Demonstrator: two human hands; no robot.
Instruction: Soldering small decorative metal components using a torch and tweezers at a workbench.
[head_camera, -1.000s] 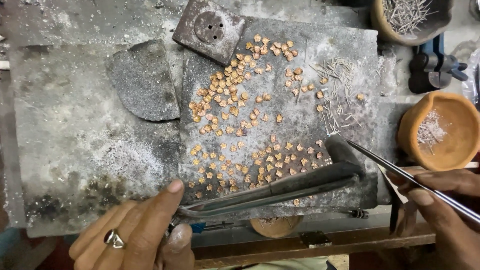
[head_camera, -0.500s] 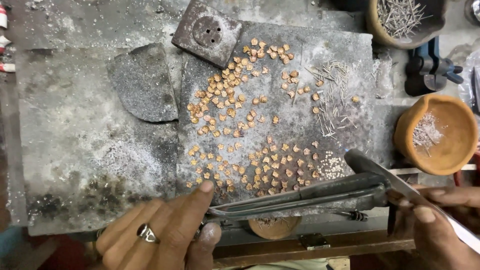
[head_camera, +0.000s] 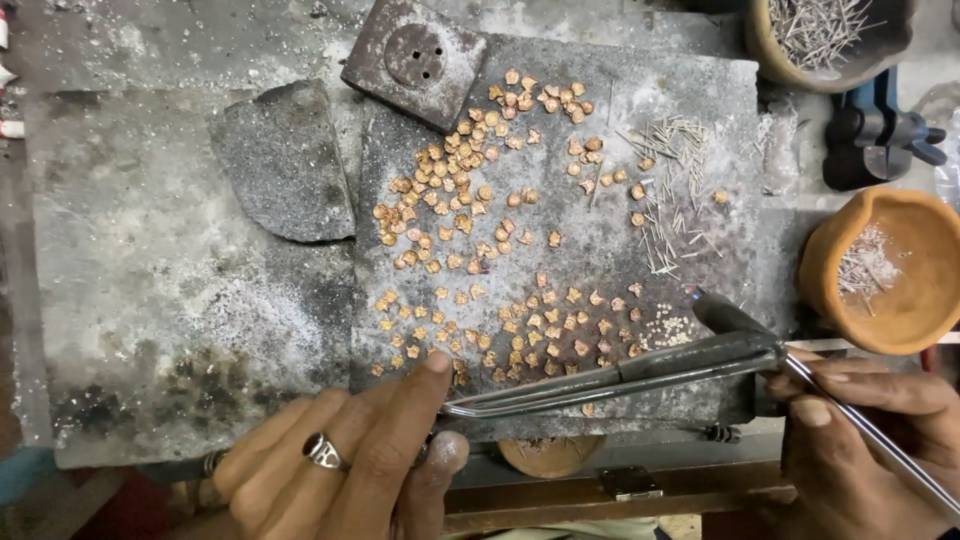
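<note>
The left hand pinches a pair of long steel tweezers at their closed end, thumb below and index finger laid on top, the fingertip resting among the small copper-coloured pieces on the dark slab. A ring with a dark stone sits on one finger of this hand. The tweezers run from the pinch toward three o'clock, lying low across the slab's near edge.

The right hand closes around a thin metal rod, whose dark bent nozzle points toward ten o'clock, just above the tweezers' far end. Whether rod and tweezers touch there is hard to tell.

The copper-coloured pieces are scattered over the slab in a loose band from twelve o'clock down to six, thickest near the middle. At two o'clock on the slab lies a heap of short silver wire bits. A cluster of tiny pale grains sits just left of the nozzle.

At eleven o'clock a square block with holes overlaps the slab's corner. At nine o'clock a grey stone shard rests on the ash-covered board. At three o'clock stands a clay bowl holding pale filings; at one o'clock, another bowl full of wire bits.
</note>
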